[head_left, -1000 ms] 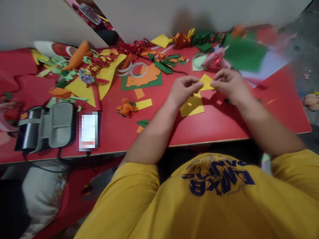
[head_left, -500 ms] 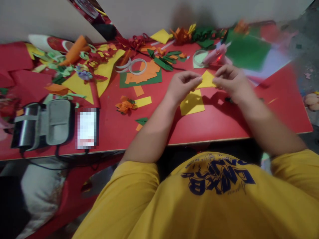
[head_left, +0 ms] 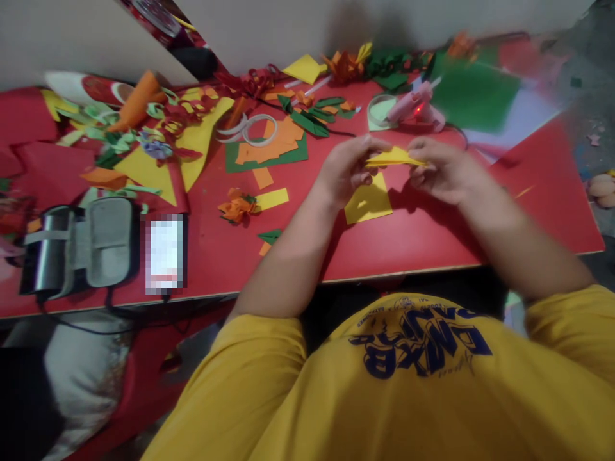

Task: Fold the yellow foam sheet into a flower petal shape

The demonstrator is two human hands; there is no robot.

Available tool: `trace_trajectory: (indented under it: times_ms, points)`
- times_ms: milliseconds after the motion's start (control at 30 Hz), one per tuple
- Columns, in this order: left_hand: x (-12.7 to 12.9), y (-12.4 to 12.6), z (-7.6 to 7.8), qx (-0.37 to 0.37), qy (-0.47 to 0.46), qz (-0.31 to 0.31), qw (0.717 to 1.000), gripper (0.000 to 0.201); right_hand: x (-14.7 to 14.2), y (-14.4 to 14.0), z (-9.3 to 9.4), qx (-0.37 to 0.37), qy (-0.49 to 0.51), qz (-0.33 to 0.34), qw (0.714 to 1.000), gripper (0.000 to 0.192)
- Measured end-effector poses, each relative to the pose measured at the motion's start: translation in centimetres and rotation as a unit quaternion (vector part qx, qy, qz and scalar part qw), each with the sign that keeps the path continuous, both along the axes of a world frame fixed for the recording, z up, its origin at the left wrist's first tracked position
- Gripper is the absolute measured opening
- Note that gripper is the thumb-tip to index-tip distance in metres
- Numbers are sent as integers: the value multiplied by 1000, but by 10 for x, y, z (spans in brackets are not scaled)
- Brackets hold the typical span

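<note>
Yellow paper [head_left: 394, 157], pinched flat between the left hand [head_left: 346, 168] and right hand [head_left: 439, 168] above the red table [head_left: 423, 230], looks only partly folded; a cut yellow sheet [head_left: 369, 203] lies just below the grip.

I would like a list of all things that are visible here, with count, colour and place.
folded paper piece: one, yellow, held between both hands above the table
paper sheet: one, yellow, flat on the table under the hands
glue gun: one, pink, behind the hands
tape rolls: two, whitish, centre back
paper flower: one, orange, left of the hands
big sheet: one, green, back right
pouch: one, grey, open, near left edge
phone: one, screen blurred, beside the pouch
table: one, red
shirt: one, yellow with blue print
left hand: pinching the paper's left end
right hand: pinching its right end
</note>
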State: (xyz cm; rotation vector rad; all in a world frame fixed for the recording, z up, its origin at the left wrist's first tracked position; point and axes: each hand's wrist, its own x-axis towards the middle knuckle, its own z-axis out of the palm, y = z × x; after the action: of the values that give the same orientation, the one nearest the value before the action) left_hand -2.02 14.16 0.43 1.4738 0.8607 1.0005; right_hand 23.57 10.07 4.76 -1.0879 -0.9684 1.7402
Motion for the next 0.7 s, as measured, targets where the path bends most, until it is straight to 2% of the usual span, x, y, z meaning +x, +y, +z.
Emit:
trace_trajectory:
  times_ms: [133,200,367,467,533,600,633,700]
  points:
    - [1,1,1,82,4,-25,996,84,3,2,3,-2,-5,14,1000,51]
    - [4,-1,1,136,24,-16,990,87,4,2,3,3,-4,24,1000,55]
    - [10,-7,3,232,91,65,966,66,-2,0,-1,35,-28,41,998,61]
    - [9,-9,4,241,96,89,962,59,-9,-4,-2,75,-63,-10,995,60]
    - [9,-10,4,238,83,106,962,58,-12,-8,1,171,-120,-56,976,60]
    - [9,-11,4,234,71,117,963,59,-13,-14,6,279,-201,-84,935,57]
    - [9,-11,4,231,69,120,963,60,-13,-17,8,317,-241,-90,913,54]
    - [10,-11,3,229,70,123,963,61,-11,-21,12,345,-300,-92,885,45]
